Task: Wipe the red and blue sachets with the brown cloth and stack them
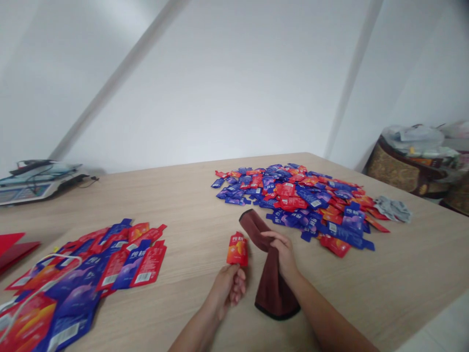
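Note:
In the head view my left hand [230, 288] pinches the lower end of a small red pouch [237, 248] printed with orange fruit, its narrow top pointing away from me. To its right, my right hand [281, 252] is closed round the middle of a brown cloth [275, 288] with black edging. One end of the cloth sticks up past my fingers, and the rest hangs down towards the table's near side. Cloth and pouch are apart, with a narrow gap between them.
A large heap of red and blue pouches [286, 188] lies at the back right, with a crumpled grey cloth [394, 209] beside it. More pouches [128, 259] overlap at the left, near a white cord [34, 293]. A scale [29, 188] stands at the far left on the wooden table [176, 205].

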### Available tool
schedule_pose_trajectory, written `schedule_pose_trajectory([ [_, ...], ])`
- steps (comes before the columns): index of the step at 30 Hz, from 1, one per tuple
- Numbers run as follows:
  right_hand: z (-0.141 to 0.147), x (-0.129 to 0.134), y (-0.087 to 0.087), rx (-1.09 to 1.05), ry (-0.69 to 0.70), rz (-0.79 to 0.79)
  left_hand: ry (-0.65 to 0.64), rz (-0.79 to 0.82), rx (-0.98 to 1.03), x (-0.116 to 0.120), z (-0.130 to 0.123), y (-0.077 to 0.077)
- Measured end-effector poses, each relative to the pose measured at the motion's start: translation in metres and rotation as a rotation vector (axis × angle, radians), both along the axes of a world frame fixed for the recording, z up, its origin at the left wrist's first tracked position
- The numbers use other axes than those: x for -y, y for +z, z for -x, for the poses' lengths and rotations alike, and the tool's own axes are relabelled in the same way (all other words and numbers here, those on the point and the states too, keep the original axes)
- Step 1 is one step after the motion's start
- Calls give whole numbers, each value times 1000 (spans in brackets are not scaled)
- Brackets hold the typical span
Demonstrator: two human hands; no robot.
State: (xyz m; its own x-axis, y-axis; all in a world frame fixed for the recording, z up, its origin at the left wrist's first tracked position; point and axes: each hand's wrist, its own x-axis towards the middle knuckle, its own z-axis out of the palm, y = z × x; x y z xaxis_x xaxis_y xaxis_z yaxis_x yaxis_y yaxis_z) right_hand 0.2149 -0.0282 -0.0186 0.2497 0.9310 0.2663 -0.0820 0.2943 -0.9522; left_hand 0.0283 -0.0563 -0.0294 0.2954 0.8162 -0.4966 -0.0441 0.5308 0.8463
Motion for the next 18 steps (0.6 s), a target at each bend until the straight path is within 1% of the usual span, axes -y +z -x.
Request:
schedule_pose_trajectory([
  [1,5,2,0,68,46,-21,-61,12,-20,3,1,5],
  [2,9,4,0,127,81,-41,-122,-11,-61,6,2,9],
  [3,13,6,0,172,102,-59,-169,-84,-127,9,3,14],
  [4,15,6,0,204,108,-74,-194,-215,-218,11,4,18],
  [6,17,7,0,250,97,-105,-182,-602,-469,16,4,20],
  [8,19,8,-1,323,111,-145,-172,-972,-746,20,2,15],
  [9,21,8,-1,381,144,-167,-198,-1103,-862,22,1,10],
  [10,24,9,-2,456,202,-186,-255,-1187,-955,24,-1,4],
  [12,32,12,-4,642,361,-206,-412,-1245,-1075,26,-6,-8],
  [14,40,12,-6,825,487,-198,-532,-1238,-1131,26,-8,-19],
  [16,45,6,-9,967,513,-192,-558,-1220,-1174,24,-8,-24],
  [18,46,-7,-10,1071,480,-203,-541,-1222,-1206,23,-6,-26],
])
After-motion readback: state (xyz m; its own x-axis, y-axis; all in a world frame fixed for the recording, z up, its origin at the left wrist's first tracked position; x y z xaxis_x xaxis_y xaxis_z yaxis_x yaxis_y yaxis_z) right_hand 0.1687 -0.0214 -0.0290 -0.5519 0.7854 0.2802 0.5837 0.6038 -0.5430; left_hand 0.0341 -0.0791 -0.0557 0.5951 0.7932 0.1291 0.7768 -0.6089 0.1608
